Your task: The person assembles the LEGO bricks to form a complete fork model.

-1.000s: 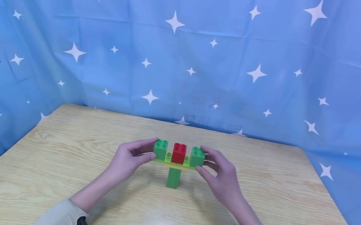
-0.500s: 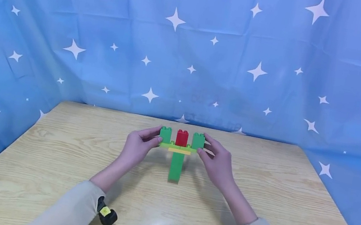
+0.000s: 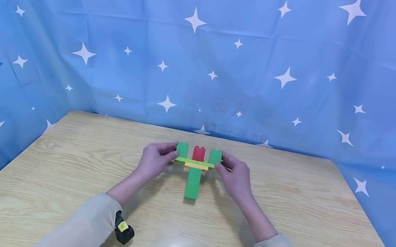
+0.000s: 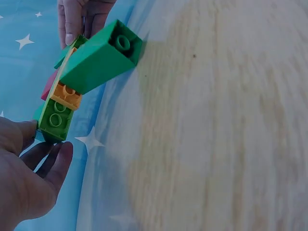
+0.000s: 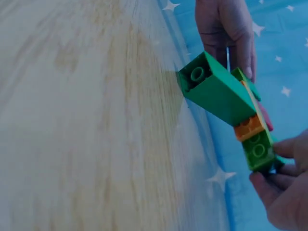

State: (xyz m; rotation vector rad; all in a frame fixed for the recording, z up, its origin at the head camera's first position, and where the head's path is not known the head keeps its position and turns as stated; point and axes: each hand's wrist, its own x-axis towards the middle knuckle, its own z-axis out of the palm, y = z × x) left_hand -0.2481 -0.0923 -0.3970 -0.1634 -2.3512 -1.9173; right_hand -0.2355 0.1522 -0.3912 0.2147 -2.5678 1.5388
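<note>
A T-shaped toy brick build is held up between both hands, its open hollow underside showing in the wrist views. It has a green stem, an orange plate and lime plates as a crossbar. On the crossbar stand a red brick in the middle, a left green brick and a right green brick. My left hand pinches the left end between thumb and fingers. My right hand grips the right end the same way.
The build is over a light wooden table, whose far edge meets a blue star-patterned curtain. A black wrist camera is strapped at each sleeve, the left camera bearing a yellow patch.
Both hands have moved away from the body with the build and tipped it, so its stud tops show less and its stem more. In the last half second it has shifted little.
</note>
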